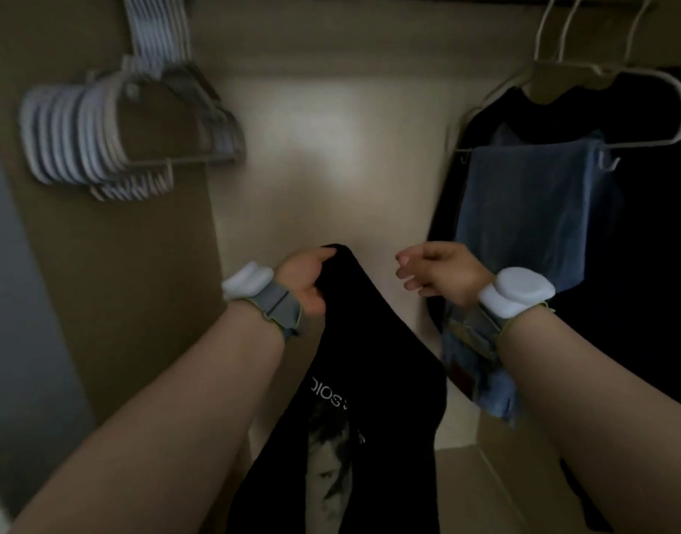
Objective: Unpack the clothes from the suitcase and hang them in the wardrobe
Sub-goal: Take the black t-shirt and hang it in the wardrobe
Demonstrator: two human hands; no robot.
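Observation:
A black T-shirt (354, 379) with a pale printed picture and white letters hangs down in front of me inside the wardrobe. My left hand (304, 281) grips its top edge and holds it up. To the right of the shirt, my right hand (439, 269) hovers with loosely curled fingers and holds nothing. Both wrists wear grey bands with white pods. On the right, blue jeans (531, 210) are draped over a white hanger (639, 109), with a dark garment (485, 125) behind them.
A bunch of several bare white hangers (111, 133) hangs at the upper left against the brown side panel. The pale back wall (331, 148) of the wardrobe lies straight ahead. More dark clothing fills the far right. A light floor panel (470, 479) shows at the bottom.

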